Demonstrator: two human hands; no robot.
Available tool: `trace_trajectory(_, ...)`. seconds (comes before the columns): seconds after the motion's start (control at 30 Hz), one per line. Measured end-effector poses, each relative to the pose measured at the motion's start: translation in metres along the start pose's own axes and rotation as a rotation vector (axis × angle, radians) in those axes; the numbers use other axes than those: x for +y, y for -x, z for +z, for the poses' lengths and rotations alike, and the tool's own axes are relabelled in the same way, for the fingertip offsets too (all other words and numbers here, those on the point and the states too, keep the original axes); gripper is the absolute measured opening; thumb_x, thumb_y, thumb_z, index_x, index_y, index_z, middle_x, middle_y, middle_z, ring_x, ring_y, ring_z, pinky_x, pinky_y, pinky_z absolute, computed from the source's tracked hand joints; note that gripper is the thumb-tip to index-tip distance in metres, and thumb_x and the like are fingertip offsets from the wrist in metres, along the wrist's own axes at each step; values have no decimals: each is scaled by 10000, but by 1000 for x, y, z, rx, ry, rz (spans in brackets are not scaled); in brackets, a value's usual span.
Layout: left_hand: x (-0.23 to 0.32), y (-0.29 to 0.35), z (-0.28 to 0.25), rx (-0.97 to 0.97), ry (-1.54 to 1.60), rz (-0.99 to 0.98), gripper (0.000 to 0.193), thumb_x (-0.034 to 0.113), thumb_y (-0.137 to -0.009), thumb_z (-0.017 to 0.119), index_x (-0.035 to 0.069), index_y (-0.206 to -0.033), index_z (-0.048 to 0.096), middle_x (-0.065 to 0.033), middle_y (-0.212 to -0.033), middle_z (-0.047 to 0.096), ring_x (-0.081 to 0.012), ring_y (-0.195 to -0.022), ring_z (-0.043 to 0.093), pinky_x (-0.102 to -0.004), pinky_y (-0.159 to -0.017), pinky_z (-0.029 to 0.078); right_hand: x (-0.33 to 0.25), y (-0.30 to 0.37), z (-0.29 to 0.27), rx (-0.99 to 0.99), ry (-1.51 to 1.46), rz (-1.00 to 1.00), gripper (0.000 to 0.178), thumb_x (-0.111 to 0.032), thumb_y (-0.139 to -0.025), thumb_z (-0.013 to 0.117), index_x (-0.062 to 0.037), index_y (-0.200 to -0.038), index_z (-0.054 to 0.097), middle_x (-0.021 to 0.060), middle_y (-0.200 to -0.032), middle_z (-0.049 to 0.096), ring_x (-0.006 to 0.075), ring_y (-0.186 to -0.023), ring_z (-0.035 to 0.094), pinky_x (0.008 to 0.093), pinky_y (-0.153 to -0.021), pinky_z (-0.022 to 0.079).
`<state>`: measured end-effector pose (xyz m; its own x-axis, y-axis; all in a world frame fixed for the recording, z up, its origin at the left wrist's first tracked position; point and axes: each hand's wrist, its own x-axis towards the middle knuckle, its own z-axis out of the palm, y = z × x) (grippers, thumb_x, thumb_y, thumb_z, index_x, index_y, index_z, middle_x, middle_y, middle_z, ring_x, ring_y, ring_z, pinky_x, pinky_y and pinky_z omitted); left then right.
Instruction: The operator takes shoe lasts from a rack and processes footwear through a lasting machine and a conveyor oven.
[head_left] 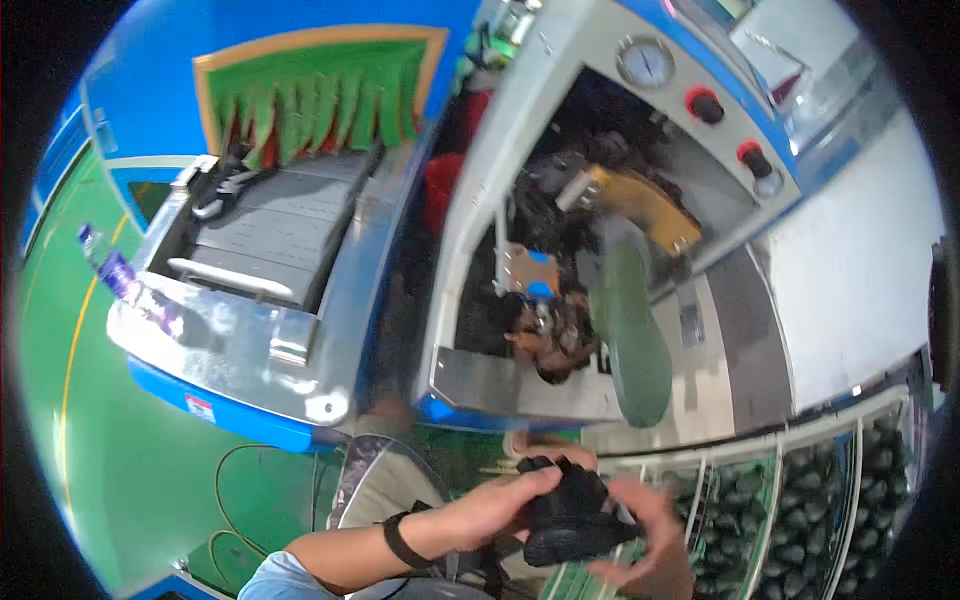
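Both my hands hold a black, soft-looking piece [572, 512], perhaps a shoe upper, low in the middle of the head view. My left hand [505, 505], with a black band on its wrist, grips the left side, thumb on top. On the opposite side, my right hand [655, 530] curls around the edge, slightly blurred by motion. Above and beyond them, a green shoe-shaped form [635, 340] stands sole outward at the front of a machine. Metal parts and a tan plate [650, 212] lie behind it, partly in shadow.
The machine's pale frame [478, 240] carries a pressure gauge [645, 63] and red-black knobs [707, 106]. At left, a conveyor [270, 225] runs under a green fringed curtain [320, 90]; a bottle [110, 265] stands beside it. A rack [775, 500] of dark rounded pieces is at lower right.
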<state>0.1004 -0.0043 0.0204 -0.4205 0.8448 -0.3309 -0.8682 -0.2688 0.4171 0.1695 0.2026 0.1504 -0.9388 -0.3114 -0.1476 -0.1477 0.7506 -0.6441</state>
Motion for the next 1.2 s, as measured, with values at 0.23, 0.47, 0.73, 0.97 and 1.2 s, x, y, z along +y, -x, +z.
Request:
trace_trajectory(0.23, 36, 36, 3, 275, -1058, 177, 561, 524, -993, 467, -1, -1021, 662, -231, -808, 677, -423, -856, 681, -465, -792, 513, -2, -151, -31, 335, -1369, 140, 675, -315, -979, 593, 42, -1477, 308, 206, -1302, 575, 385, -1076, 666, 438, -845, 590)
trace_trajectory(0.47, 8, 43, -10, 464, -823, 241, 418, 384, -959, 557, -13, -1030, 669, -90, -864, 686, -211, -825, 615, -392, -779, 498, 42, -66, 10, 679, -1494, -210, 499, -273, -960, 620, 28, -1345, 519, 217, -1264, 625, 321, -1035, 683, 470, -783, 615)
trace_trajectory(0.73, -34, 11, -48, 496, -942, 356, 506, 402, -1002, 578, -76, -1161, 630, -143, -1114, 669, -229, -959, 599, -343, -872, 478, 108, 176, 90, 1108, -1466, 278, 738, -321, -866, 744, 20, -1446, 442, 156, -1240, 638, 289, -999, 689, 417, -731, 602)
trace_trajectory(0.97, -18, -14, -50, 281, -983, 314, 544, 392, -1022, 536, -109, -1214, 622, -187, -1220, 661, -253, -1051, 622, -354, -907, 501, 134, 323, 145, 1866, -2009, -5, 385, -477, -874, 689, -123, -1019, 641, 94, -825, 620, 154, -599, 553, 235, -484, 439)
trace_trajectory(1.2, -27, -10, 11, 613, -1207, 173, 781, 549, -958, 581, -120, -1355, 506, -261, -1336, 576, -341, -1182, 560, -406, -1035, 419, 124, 430, 164, 2209, -1544, -155, 353, -430, -890, 690, -86, -967, 665, 76, -789, 646, 177, -627, 614, 250, -520, 491)
